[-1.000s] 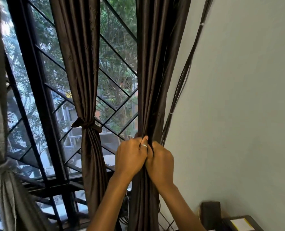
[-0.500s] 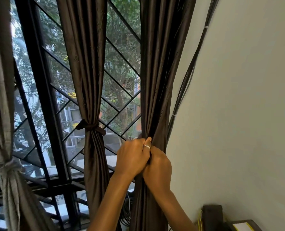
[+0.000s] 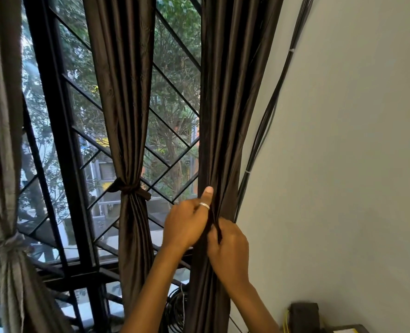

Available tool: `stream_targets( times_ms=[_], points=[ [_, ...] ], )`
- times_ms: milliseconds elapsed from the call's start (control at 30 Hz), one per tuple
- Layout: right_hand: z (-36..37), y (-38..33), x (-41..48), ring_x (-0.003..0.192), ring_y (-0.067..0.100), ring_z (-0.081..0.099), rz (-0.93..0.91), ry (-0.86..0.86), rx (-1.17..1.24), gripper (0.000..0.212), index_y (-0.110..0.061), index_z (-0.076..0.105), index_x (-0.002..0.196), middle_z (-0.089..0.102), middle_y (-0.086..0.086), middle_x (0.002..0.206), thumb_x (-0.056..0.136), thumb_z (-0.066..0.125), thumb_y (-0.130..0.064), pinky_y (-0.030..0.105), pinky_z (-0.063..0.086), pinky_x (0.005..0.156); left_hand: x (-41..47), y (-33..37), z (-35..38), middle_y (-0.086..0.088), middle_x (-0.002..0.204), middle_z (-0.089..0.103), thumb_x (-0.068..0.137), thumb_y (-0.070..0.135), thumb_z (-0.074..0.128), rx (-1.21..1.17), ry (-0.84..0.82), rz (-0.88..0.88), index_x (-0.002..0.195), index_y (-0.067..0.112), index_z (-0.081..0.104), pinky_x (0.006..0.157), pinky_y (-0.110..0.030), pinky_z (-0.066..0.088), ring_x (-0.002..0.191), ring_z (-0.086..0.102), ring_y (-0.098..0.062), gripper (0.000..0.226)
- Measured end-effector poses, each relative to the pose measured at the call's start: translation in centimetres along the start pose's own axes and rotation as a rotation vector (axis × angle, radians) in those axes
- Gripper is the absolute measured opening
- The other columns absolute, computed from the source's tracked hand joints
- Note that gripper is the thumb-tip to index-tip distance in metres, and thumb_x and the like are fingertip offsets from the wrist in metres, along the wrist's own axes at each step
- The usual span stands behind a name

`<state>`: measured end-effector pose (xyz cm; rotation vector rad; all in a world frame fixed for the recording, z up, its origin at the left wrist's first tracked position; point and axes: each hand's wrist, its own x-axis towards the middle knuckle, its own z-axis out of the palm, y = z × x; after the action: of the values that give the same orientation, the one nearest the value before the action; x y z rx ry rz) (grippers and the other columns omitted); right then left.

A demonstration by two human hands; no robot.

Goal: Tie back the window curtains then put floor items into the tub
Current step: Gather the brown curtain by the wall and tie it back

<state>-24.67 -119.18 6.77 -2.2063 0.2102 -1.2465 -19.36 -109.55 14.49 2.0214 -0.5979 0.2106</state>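
Note:
A dark brown curtain (image 3: 225,116) hangs gathered at the window's right edge, against the wall. My left hand (image 3: 187,224), with a ring on the thumb, grips its folds from the left. My right hand (image 3: 230,246) grips the same bundle just below and to the right, pinching a thin dark tie strip (image 3: 217,229) that runs between both hands. The middle brown curtain (image 3: 127,116) is bound at its waist by a knotted tie (image 3: 129,188). A grey curtain (image 3: 4,140) at the far left is tied too. No tub or floor items are in view.
A black window frame with a diamond grille (image 3: 62,140) is behind the curtains. Black cables (image 3: 264,131) run down the grey wall (image 3: 343,140) right of my hands. A dark box with yellow wires (image 3: 305,316) is at the bottom right. Coiled cable (image 3: 175,311) lies below the window.
My hands have shifted slightly lower on the right curtain; my left thumb has lifted and points up, and the thin tie strip now shows between the hands. The view has tilted a little.

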Motion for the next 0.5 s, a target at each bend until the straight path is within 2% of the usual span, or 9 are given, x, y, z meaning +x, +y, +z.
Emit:
stream_targets(
  times_ms=[33, 100, 133, 200, 267, 367, 433, 500],
  points=[
    [-0.2, 0.1, 0.1, 0.069, 0.008, 0.056, 0.010, -0.009, 0.005, 0.013, -0.022, 0.062, 0.088, 0.059, -0.009, 0.077, 0.097, 0.053, -0.022, 0.021, 0.043, 0.058, 0.4, -0.7, 0.0, -0.003, 0.068, 0.066, 0.089, 0.081, 0.025, -0.070, -0.024, -0.029, 0.065, 0.021, 0.057, 0.070, -0.040, 0.055, 0.069, 0.064, -0.018, 0.072],
    [-0.8, -0.1, 0.2, 0.065, 0.006, 0.050, 0.033, -0.009, 0.039, 0.020, -0.027, 0.052, 0.078, 0.051, -0.012, 0.070, 0.096, 0.058, -0.019, 0.015, 0.035, 0.057, 0.9, -1.8, 0.7, 0.003, 0.101, 0.073, 0.087, 0.081, 0.027, -0.280, -0.087, -0.110, 0.091, 0.036, 0.070, 0.090, -0.047, 0.055, 0.095, 0.067, -0.014, 0.062],
    [-1.1, 0.0, 0.3, 0.064, 0.006, 0.049, 0.056, -0.002, 0.064, 0.027, -0.027, 0.047, 0.074, 0.049, -0.012, 0.068, 0.094, 0.060, -0.016, 0.015, 0.034, 0.056, 0.8, -1.9, 1.0, 0.006, 0.115, 0.070, 0.085, 0.084, 0.028, -0.352, -0.123, -0.142, 0.106, 0.042, 0.068, 0.098, -0.047, 0.052, 0.106, 0.065, -0.013, 0.062],
    [-1.5, -0.1, 0.4, 0.064, 0.010, 0.051, 0.132, -0.010, 0.146, 0.028, -0.023, 0.048, 0.071, 0.051, -0.006, 0.066, 0.093, 0.061, -0.012, 0.022, 0.041, 0.055, 0.4, -2.2, 1.7, 0.010, 0.129, 0.062, 0.077, 0.090, 0.028, -0.383, -0.191, -0.142, 0.130, 0.044, 0.055, 0.106, -0.042, 0.046, 0.118, 0.059, -0.011, 0.075],
    [-1.7, -0.3, 0.7, 0.061, 0.012, 0.055, 0.203, -0.041, 0.262, 0.020, -0.018, 0.057, 0.075, 0.057, -0.001, 0.067, 0.093, 0.059, -0.010, 0.030, 0.048, 0.056, -0.1, -2.0, 2.0, 0.014, 0.133, 0.055, 0.082, 0.083, 0.030, -0.404, -0.238, -0.118, 0.142, 0.039, 0.044, 0.102, -0.029, 0.043, 0.119, 0.056, -0.007, 0.076],
    [-2.3, -0.8, 1.0, 0.066, 0.017, 0.063, 0.286, -0.084, 0.428, 0.017, -0.016, 0.066, 0.087, 0.066, 0.002, 0.073, 0.095, 0.054, -0.007, 0.034, 0.053, 0.060, -0.5, -1.4, 1.9, 0.018, 0.125, 0.053, 0.087, 0.069, 0.037, -0.485, -0.254, -0.111, 0.137, 0.039, 0.041, 0.083, -0.010, 0.040, 0.106, 0.054, 0.011, 0.059],
    [-2.6, -0.7, 1.3, 0.075, 0.028, 0.065, 0.338, -0.110, 0.511, 0.018, -0.016, 0.069, 0.095, 0.069, 0.008, 0.081, 0.097, 0.052, -0.011, 0.044, 0.056, 0.069, -0.4, -1.4, 2.1, 0.021, 0.121, 0.055, 0.086, 0.066, 0.042, -0.518, -0.284, -0.125, 0.127, 0.045, 0.042, 0.076, -0.007, 0.044, 0.100, 0.053, 0.017, 0.047],
    [-3.0, -0.7, 1.6, 0.081, 0.036, 0.067, 0.389, -0.141, 0.599, 0.022, -0.018, 0.071, 0.097, 0.069, 0.016, 0.088, 0.094, 0.049, -0.019, 0.054, 0.056, 0.076, -0.2, -1.5, 2.0, 0.019, 0.123, 0.060, 0.083, 0.067, 0.049, -0.571, -0.322, -0.131, 0.131, 0.039, 0.047, 0.079, -0.009, 0.050, 0.104, 0.060, 0.011, 0.055]
  ],
)
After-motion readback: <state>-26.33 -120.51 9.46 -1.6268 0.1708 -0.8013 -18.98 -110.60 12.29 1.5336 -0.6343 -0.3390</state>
